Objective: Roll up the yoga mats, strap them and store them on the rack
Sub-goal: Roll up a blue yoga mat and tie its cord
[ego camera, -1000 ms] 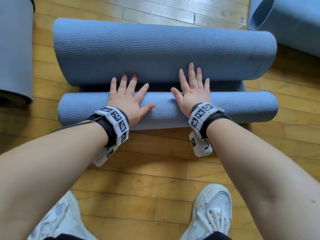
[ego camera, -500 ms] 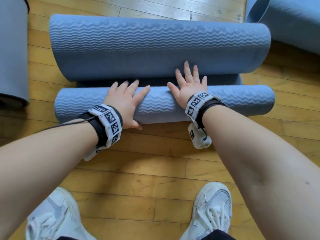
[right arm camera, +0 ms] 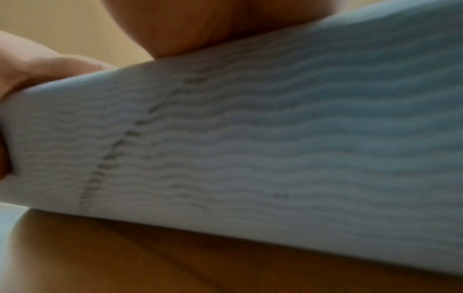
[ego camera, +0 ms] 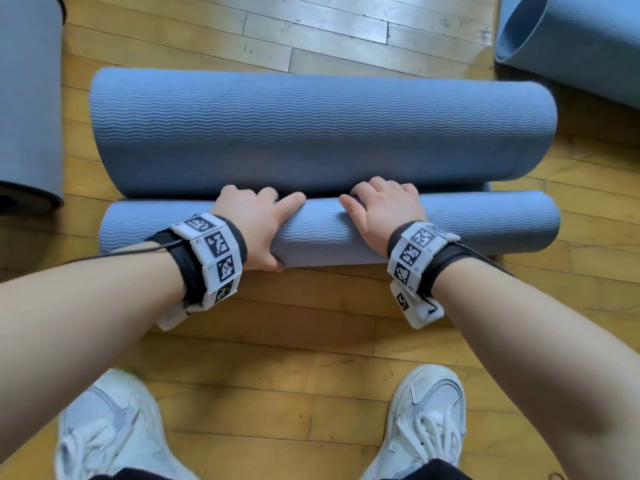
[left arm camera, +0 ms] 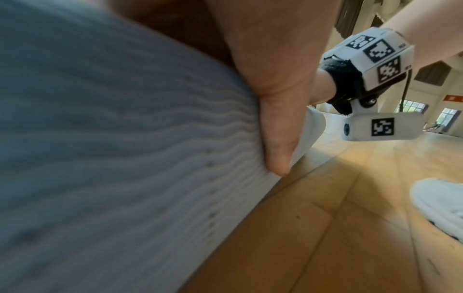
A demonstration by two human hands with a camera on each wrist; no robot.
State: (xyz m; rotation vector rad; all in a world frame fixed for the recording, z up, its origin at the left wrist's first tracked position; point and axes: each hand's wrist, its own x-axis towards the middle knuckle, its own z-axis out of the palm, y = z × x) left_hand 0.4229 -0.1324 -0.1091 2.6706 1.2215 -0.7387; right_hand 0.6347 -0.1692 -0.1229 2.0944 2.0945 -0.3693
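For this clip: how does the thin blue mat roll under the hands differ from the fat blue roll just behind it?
The thin blue mat roll is much slimmer than the fat blue roll. The thin roll is gripped by the left hand and right hand; the fat roll lies beyond their knuckles. The thin roll is nearer the white shoes. Both share blue wavy-ribbed foam and lie crosswise on the wooden floor.

Ribbed blue mat (blurred) underhand

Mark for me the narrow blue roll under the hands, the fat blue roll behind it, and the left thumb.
narrow blue foam roll (ego camera: pixel 485 226): head view, bare top right of the hands.
fat blue foam roll (ego camera: pixel 322 133): head view, middle of its ribbed top.
left thumb (left arm camera: pixel 278 138): left wrist view, thumb pad pressed on the roll.
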